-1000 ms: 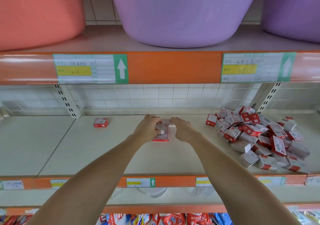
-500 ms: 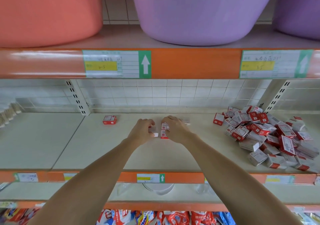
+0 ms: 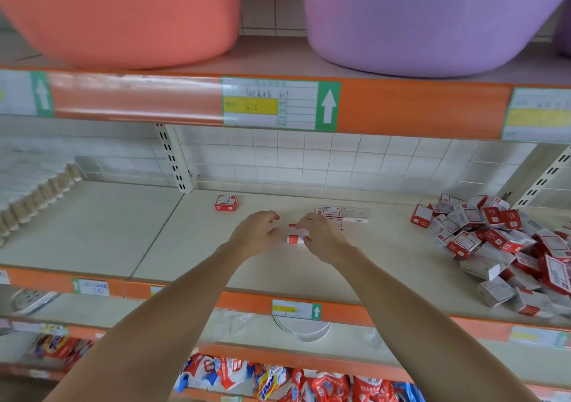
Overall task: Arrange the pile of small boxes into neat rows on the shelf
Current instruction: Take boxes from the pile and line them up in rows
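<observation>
A red-and-white small box (image 3: 296, 235) sits on the middle shelf (image 3: 191, 247) between my hands. My right hand (image 3: 323, 237) pinches its right end with curled fingers. My left hand (image 3: 257, 231) hovers just left of it with loosely curled fingers, a small gap away, holding nothing. Just behind my right hand lie a few flat boxes (image 3: 342, 213), partly hidden by my fingers. One single box (image 3: 226, 203) stands alone at the back left. The loose pile of boxes (image 3: 500, 244) spreads over the shelf's right side.
An orange tub (image 3: 123, 15) and a purple tub (image 3: 432, 18) stand on the shelf above. A metal upright (image 3: 173, 160) rises at the back left, with bundled sticks (image 3: 34, 197) left of it. Snack packets (image 3: 278, 380) fill the lower shelf.
The view has swung left. My hands came slightly forward, leaving a few boxes lying at the back. My left hand has let go, and my right hand keeps one box.
</observation>
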`<action>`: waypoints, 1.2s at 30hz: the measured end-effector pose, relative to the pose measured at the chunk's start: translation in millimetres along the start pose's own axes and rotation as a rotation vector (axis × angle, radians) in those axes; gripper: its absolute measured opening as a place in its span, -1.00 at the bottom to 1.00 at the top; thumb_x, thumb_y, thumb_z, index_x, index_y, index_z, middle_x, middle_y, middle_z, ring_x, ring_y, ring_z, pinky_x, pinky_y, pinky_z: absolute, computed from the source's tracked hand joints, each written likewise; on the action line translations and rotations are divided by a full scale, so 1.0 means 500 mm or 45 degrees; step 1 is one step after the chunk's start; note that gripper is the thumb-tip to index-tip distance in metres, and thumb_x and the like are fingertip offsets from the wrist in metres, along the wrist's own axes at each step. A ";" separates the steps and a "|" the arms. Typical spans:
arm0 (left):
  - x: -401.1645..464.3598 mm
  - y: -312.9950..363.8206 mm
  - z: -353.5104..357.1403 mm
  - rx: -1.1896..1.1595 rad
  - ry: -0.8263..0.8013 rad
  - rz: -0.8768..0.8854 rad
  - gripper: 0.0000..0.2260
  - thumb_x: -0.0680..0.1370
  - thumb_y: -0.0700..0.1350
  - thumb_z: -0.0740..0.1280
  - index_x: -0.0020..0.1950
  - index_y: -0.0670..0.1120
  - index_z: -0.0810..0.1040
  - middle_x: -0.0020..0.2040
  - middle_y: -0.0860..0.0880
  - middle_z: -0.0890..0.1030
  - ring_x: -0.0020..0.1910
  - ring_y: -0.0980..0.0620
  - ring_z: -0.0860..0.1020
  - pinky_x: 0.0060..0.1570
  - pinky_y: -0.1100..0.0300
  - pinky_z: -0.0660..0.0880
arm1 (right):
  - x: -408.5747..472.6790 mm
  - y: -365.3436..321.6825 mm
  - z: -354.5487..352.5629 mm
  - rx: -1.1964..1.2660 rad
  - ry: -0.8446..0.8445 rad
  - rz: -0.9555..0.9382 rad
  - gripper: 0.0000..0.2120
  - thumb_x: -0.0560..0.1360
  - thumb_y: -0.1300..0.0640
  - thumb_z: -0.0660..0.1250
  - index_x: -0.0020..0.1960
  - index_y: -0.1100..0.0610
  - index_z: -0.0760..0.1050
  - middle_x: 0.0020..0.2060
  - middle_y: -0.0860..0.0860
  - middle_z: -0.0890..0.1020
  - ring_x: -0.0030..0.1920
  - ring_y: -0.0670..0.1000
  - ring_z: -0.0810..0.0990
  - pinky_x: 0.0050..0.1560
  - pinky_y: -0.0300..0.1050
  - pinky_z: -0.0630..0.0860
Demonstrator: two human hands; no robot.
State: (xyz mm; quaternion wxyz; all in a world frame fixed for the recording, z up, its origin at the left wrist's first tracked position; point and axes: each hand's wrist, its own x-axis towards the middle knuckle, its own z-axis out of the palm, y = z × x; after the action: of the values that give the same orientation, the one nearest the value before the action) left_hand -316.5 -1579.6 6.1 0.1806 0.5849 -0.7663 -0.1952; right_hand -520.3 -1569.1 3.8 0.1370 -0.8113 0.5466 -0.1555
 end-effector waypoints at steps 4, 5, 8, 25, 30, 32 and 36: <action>-0.010 -0.015 -0.008 0.077 0.062 -0.010 -0.67 0.61 -0.05 0.28 0.34 -0.12 0.52 0.24 -0.09 0.59 0.23 -0.09 0.53 0.18 -0.01 0.49 | 0.012 -0.014 0.018 0.025 0.047 -0.020 -0.68 0.48 0.37 0.31 0.20 0.18 0.60 0.13 0.10 0.60 0.15 0.17 0.53 0.14 -0.09 0.45; -0.011 -0.018 -0.009 0.117 0.073 -0.015 -0.67 0.61 -0.05 0.28 0.34 -0.12 0.52 0.23 -0.10 0.59 0.22 -0.10 0.52 0.18 -0.02 0.49 | 0.015 -0.018 0.020 0.024 0.051 -0.021 -0.68 0.49 0.35 0.31 0.20 0.16 0.60 0.12 0.09 0.60 0.15 0.17 0.53 0.14 -0.06 0.47; -0.016 -0.033 -0.013 0.241 0.111 -0.034 -0.68 0.62 -0.04 0.27 0.33 -0.13 0.52 0.18 -0.11 0.60 0.24 -0.12 0.46 0.18 -0.02 0.47 | 0.024 -0.037 0.027 -0.003 0.044 -0.017 -0.70 0.53 0.27 0.31 0.24 0.10 0.58 0.15 0.05 0.58 0.17 0.10 0.50 0.15 -0.02 0.49; -0.019 -0.149 -0.073 0.310 0.112 -0.108 -0.64 0.63 -0.01 0.24 0.41 -0.08 0.44 0.32 -0.05 0.53 0.31 -0.07 0.44 0.24 0.04 0.42 | 0.134 -0.125 0.114 -0.098 0.159 0.007 -0.74 0.54 0.33 0.28 0.10 0.10 0.66 0.09 -0.01 0.55 0.16 0.05 0.43 -0.09 -0.05 0.54; -0.005 -0.178 -0.092 0.317 0.101 -0.082 -0.71 0.62 -0.04 0.22 0.32 -0.08 0.48 0.24 -0.05 0.56 0.19 -0.09 0.45 0.10 0.05 0.42 | 0.179 -0.142 0.131 -0.090 0.190 0.065 -0.74 0.53 0.33 0.28 0.07 0.10 0.67 0.06 -0.02 0.57 0.14 0.04 0.42 -0.10 -0.02 0.56; 0.001 -0.189 -0.098 0.298 0.104 -0.066 -0.74 0.62 -0.05 0.22 0.27 -0.09 0.51 0.22 -0.04 0.56 0.16 -0.09 0.45 0.04 0.07 0.42 | 0.194 -0.143 0.135 -0.113 0.203 0.081 -0.73 0.52 0.34 0.28 0.06 0.09 0.67 0.04 -0.03 0.58 0.12 0.04 0.43 -0.09 -0.03 0.56; 0.012 -0.204 -0.111 0.273 0.109 -0.010 -0.75 0.63 -0.08 0.19 0.25 -0.08 0.54 0.22 -0.04 0.57 0.14 -0.09 0.46 -0.03 0.09 0.41 | 0.216 -0.142 0.135 -0.123 0.185 0.080 -0.69 0.50 0.39 0.25 0.08 0.11 0.65 0.05 0.01 0.57 0.17 0.07 0.42 0.04 -0.12 0.50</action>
State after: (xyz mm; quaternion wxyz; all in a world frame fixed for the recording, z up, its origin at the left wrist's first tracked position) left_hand -205.8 -1614.6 1.8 0.1486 0.6116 -0.7721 -0.0877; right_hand -394.9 -1640.0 -18.9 0.0625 -0.7860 0.5872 -0.1830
